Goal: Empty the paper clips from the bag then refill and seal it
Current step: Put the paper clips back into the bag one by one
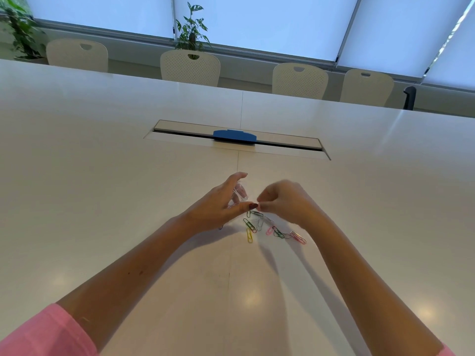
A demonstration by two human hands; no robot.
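A long white table [102, 176] with a cable slot [236, 138] holding a blue insert [234, 136] fills a meeting room. Four pale perforated chairs [190, 68] line its far edge, below blinded windows [257, 19] and two potted plants [191, 27]. The left hand [218, 204] grips a clear bag [240, 192] — thumb toward the right hand [285, 201], which is closed, fingertips pinched at the bag's edge. About nine coloured paper clips [272, 228] — green, yellow, pink, red, white — lie scattered on the table beneath both hands. No legible writing.
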